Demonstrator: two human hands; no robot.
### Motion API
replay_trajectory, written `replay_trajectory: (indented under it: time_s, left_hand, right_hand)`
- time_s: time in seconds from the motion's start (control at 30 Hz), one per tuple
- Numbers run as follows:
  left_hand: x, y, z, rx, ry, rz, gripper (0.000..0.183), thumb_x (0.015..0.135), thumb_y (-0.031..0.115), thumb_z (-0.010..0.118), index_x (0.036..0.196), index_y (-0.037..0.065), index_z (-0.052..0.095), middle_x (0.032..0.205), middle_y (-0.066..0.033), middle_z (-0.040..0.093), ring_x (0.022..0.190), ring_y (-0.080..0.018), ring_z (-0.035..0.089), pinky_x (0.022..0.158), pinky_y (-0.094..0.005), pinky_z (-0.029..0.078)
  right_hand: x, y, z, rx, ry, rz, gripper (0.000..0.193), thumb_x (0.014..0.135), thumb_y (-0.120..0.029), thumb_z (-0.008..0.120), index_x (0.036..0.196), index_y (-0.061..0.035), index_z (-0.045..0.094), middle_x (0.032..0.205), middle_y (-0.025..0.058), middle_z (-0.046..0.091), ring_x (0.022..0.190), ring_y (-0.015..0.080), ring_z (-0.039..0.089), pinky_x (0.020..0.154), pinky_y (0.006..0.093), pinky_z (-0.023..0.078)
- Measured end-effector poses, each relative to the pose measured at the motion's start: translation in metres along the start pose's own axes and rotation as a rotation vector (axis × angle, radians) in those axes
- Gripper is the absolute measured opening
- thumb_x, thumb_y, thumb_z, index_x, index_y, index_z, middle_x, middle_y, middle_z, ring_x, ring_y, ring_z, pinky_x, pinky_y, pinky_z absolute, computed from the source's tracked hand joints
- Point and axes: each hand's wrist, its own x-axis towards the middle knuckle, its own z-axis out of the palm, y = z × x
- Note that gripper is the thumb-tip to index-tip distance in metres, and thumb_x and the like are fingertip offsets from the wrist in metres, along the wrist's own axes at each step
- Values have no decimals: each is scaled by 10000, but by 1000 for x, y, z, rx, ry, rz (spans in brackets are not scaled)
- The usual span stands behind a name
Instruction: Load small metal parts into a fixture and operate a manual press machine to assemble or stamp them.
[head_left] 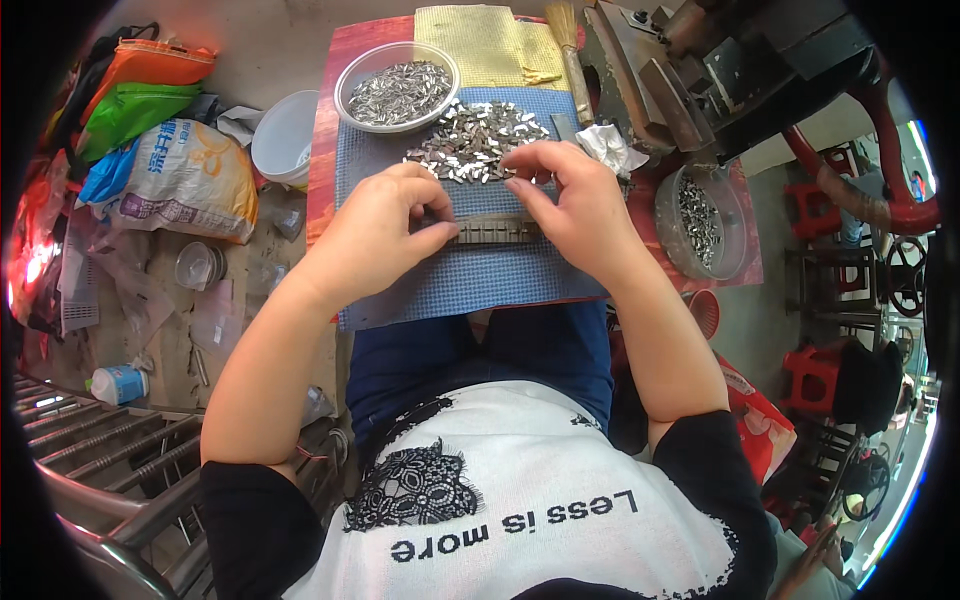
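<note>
Many loose metal pieces [478, 140] lie heaped on the blue mat [375, 285], toward the far edge of the bench [322, 190]. 1 slim metal bar [490, 231] lies crosswise on the mat, nearer the near edge, between the 2 hands. The left hand [390, 212] is curled at the bar's left end, thumb stretched along it; whether it grips the bar, I cannot tell. The right hand [575, 195] has thumb and forefinger parted beside the heap's near right side, with nothing clearly pinched between them.

By my judgement the work is well short of done: the heap is broad, and 1 bowl [341, 88] at the far left corner is full of slim pins [402, 92]. Another bowl [743, 232], by the right edge, holds more pieces, finished or not I cannot say. Marks cross the bar, too small to show how much is filled.
</note>
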Motion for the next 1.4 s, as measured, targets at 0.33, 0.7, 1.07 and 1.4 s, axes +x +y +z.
replay_trajectory:
  time_s: [0.33, 0.7, 1.07, 1.4]
  left_hand:
    - [9, 6, -2, -19, -9, -157, 116, 802, -6, 732, 916, -19, 720, 905, -73, 630, 786, -143, 603, 696, -285, 492]
    - [51, -6, 26, 371, 216, 247, 73, 828, 76, 699, 891, 48, 723, 948, -127, 635, 907, -330, 652, 796, -425, 524]
    - [18, 4, 11, 84, 198, 116, 84, 902, 40, 641, 942, -30, 617, 866, -161, 635, 793, -268, 605, 750, -367, 493]
    - [-4, -8, 30, 195, 217, 188, 121, 874, 49, 670, 936, -21, 592, 978, -142, 596, 1003, -340, 574, 896, -405, 449]
  right_hand:
    - [-27, 0, 11, 101, -43, -34, 134, 829, -62, 749, 960, -38, 729, 973, 66, 692, 957, 220, 622, 827, 331, 494]
    - [-22, 2, 4, 42, -104, 21, 92, 778, -112, 787, 854, -64, 770, 966, 63, 694, 959, 258, 601, 866, 361, 483]
    - [16, 17, 14, -345, -36, -121, 116, 780, -137, 769, 837, -45, 726, 853, 101, 644, 928, 312, 573, 843, 411, 477]
    - [-9, -11, 10, 48, -2, 11, 132, 861, -53, 688, 989, -22, 688, 886, 141, 686, 851, 328, 656, 769, 400, 523]
